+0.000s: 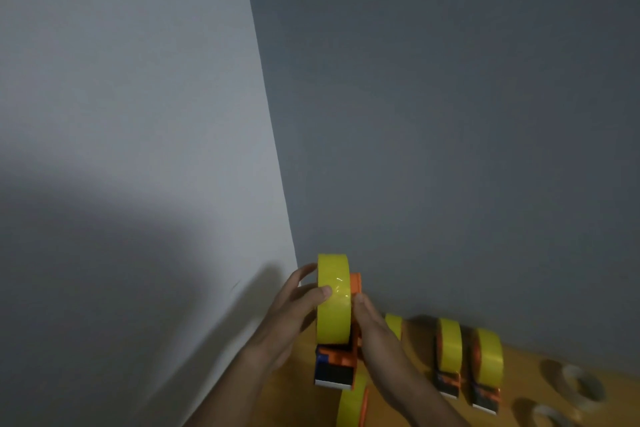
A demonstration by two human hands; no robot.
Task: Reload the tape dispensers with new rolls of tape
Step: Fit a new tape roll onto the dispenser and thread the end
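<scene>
Yellow tape roll on orange dispenser, held above desk: gripped by left hand (thumb across tape face), right hand clasping dispenser's right side.

Single head view, tilted high toward wall corner, hands low.

Two bare forearms enter from the near edge, each ending in a bare hand. No sleeve, glove, watch or ring shows on either arm as far as the dim light allows. The left hand shows a thumb with a short, plain nail and slender fingers. The right hand is seen from the back, its knuckles and wrist uncovered. Both forearms are bare all the way to the frame's near edge; fine detail is soft and blurred.
</scene>
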